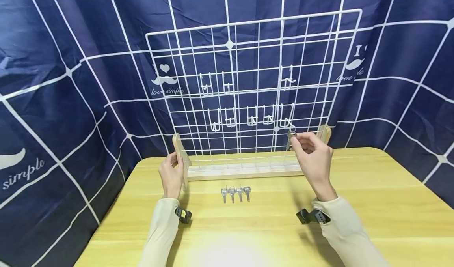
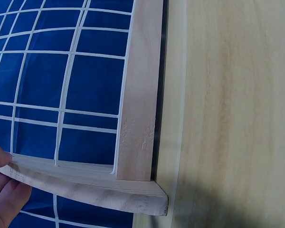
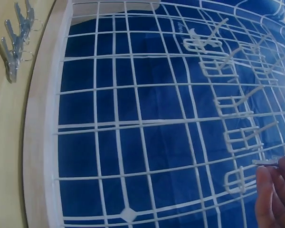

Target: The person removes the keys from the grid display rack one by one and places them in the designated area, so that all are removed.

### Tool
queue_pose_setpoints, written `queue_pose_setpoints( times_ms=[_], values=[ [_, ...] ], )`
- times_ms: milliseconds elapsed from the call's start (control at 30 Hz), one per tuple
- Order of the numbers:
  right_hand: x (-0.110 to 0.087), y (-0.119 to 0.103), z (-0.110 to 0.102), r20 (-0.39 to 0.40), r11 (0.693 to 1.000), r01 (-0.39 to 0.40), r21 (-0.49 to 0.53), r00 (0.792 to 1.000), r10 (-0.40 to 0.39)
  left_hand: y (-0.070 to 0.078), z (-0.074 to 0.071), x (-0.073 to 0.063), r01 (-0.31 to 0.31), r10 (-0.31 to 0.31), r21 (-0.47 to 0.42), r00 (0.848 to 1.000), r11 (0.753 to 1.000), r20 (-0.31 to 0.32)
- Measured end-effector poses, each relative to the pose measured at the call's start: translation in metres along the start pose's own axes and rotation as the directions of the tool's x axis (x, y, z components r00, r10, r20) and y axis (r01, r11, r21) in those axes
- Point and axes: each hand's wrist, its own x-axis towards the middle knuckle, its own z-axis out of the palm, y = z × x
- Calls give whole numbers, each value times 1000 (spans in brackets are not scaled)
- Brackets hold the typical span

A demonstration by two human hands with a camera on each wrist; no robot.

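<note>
In the head view, my right hand [image 1: 315,156] pinches a key [image 1: 291,135] just below the rightmost hook [image 1: 286,122] of the lower row. Whether the key's ring touches that hook I cannot tell. The right wrist view shows only the fingertips [image 3: 268,190] and a thin edge of the key [image 3: 266,163]. My left hand [image 1: 171,175] grips the wooden side support [image 1: 181,152] of a white wire grid rack [image 1: 258,62]. Thumb and fingers lie on either side of that support [image 2: 85,187] in the left wrist view.
Several silver keys [image 1: 232,191] lie in a row on the yellow wooden table [image 1: 269,215], in front of the rack's wooden base bar [image 1: 244,175]. More white hooks [image 1: 205,88] hang on the grid in two rows. A dark blue curtain [image 1: 88,22] with white lines surrounds the table's back and sides.
</note>
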Motion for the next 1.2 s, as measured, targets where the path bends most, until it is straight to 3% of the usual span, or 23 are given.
queue_pose_setpoints(
  times_ms=[200, 400, 733, 967, 1200],
  values=[
    [3, -2, -5, -16, 996, -52, 75, 998, 53, 2, -1, 3, 25, -25, -16, 1000, 1000, 6],
    [7, -6, -7, 10, 990, -58, 127, 998, 57, 4, 0, 8, -6, 6, -36, 1000, 999, 2],
    [-5, -7, -6, 78, 982, -58, 179, 996, 45, 0, -4, -2, 19, -19, -22, 1000, 1000, 19],
    [-8, -8, -10, 99, 988, -72, 138, 993, 58, 0, -7, -3, 4, -4, -9, 1000, 1000, 25],
    [-11, -6, -9, 188, 994, -82, 74, 980, 67, -2, -5, -4, -11, 11, -8, 1000, 1000, 5]
  ],
)
